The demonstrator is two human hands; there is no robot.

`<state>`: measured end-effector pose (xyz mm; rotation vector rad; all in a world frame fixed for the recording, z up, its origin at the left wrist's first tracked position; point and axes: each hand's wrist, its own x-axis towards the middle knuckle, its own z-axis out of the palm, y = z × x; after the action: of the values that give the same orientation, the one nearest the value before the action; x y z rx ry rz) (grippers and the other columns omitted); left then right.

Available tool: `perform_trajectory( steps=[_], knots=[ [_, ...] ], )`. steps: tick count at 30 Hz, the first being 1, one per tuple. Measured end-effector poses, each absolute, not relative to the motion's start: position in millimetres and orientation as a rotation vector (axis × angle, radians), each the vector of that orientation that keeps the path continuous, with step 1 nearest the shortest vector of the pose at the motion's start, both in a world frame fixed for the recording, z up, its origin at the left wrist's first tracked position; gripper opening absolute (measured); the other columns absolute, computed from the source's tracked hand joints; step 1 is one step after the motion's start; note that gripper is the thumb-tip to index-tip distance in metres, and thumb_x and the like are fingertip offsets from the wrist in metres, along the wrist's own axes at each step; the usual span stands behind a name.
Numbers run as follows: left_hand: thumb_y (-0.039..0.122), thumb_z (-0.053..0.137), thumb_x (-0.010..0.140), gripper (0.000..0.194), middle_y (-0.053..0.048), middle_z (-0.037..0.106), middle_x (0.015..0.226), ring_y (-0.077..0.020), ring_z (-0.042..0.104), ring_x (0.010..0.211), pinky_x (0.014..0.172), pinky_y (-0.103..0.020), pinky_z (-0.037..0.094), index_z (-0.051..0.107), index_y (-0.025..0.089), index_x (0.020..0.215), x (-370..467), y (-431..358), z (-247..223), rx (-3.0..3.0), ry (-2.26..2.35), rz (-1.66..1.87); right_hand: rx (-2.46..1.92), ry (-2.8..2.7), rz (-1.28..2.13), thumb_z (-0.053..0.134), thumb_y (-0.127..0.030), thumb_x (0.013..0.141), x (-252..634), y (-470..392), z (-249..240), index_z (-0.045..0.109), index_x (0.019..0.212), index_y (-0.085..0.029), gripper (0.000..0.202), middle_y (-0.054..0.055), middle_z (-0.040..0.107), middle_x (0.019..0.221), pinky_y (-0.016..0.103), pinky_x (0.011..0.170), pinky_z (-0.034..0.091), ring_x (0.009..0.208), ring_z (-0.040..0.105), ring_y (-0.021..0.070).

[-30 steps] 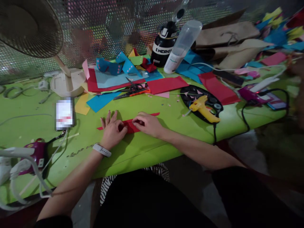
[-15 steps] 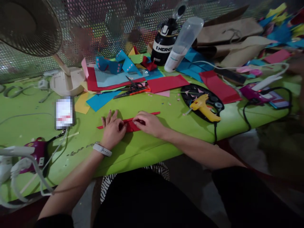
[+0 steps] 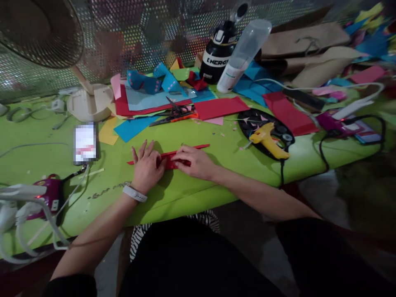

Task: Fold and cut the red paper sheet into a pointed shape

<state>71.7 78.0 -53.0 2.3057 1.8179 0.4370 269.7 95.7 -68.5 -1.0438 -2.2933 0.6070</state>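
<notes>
A folded strip of red paper (image 3: 168, 163) lies on the green tabletop in front of me, its two narrow ends sticking out past my hands. My left hand (image 3: 146, 168) rests on its left part, thumb and forefinger closed together at the paper while the other fingers spread over the table. With bent fingers pinched together, my right hand (image 3: 197, 162) presses on the paper's right part. My fingers cover much of the strip, so its exact folds are hidden.
Beyond my hands lie scissors (image 3: 176, 113), red sheets (image 3: 221, 107) and a blue sheet (image 3: 134, 129). A yellow glue gun (image 3: 266, 140) sits on a black tray (image 3: 243, 117) to the right. A phone (image 3: 85, 142), a fan (image 3: 89, 101) and a purple power strip (image 3: 51, 194) stand left.
My right fingers have shifted slightly left and toward me along the red paper. The left hand keeps its hold. The whole view has moved a little.
</notes>
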Motion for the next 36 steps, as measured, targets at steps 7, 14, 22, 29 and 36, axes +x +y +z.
perform_trajectory(
  steps=[7,14,22,29,36],
  knots=[
    [0.031,0.053,0.091,0.013,-0.008,0.052,0.141,-0.0278,0.038,0.137,0.12,-0.051,0.015,0.061,0.022,0.086,72.7,77.0,-47.5,2.428,1.854,0.446,-1.005,-2.343,0.595,0.057,-0.024,0.087,270.0,96.6,-72.2,0.075,0.1,-0.023,0.022,0.007,0.065,0.099,0.033,0.076,0.05,0.089,0.062,0.019],
    [0.026,0.036,0.098,0.039,-0.013,0.057,0.137,-0.0267,0.052,0.126,0.108,-0.043,0.039,0.055,0.016,0.13,76.3,45.6,-32.9,2.542,1.563,0.138,-1.008,-2.34,0.569,0.056,-0.023,0.086,270.1,97.9,-75.1,0.074,0.102,-0.02,0.024,0.007,0.066,0.099,0.032,0.076,0.05,0.087,0.061,0.018],
    [0.06,0.034,0.094,0.072,-0.012,0.029,0.156,-0.0258,0.022,0.146,0.12,-0.044,0.018,0.029,0.016,0.151,79.6,13.3,-52.0,2.544,1.515,0.078,-1.047,-2.3,0.596,0.054,-0.023,0.089,268.5,96.9,-71.8,0.073,0.102,-0.021,0.024,0.006,0.067,0.097,0.03,0.076,0.05,0.085,0.062,0.0166],
    [0.07,0.025,0.091,0.084,-0.012,0.023,0.158,-0.0246,0.017,0.148,0.121,-0.045,0.013,0.02,0.014,0.153,69.4,18.6,-57.9,2.646,1.427,0.055,-1.092,-2.28,0.53,0.053,-0.021,0.088,270.4,98.8,-71.2,0.073,0.099,-0.019,0.023,0.007,0.068,0.095,0.029,0.073,0.05,0.081,0.063,0.0161],
    [0.072,0.018,0.09,0.087,-0.011,0.022,0.158,-0.025,0.019,0.147,0.12,-0.045,0.017,0.024,0.01,0.151,62.7,23.3,-58.7,2.792,1.389,-0.004,-1.08,-2.28,0.516,0.053,-0.022,0.088,271.0,100.7,-73.9,0.073,0.098,-0.017,0.022,0.007,0.068,0.094,0.028,0.072,0.049,0.08,0.063,0.0157]
  ],
)
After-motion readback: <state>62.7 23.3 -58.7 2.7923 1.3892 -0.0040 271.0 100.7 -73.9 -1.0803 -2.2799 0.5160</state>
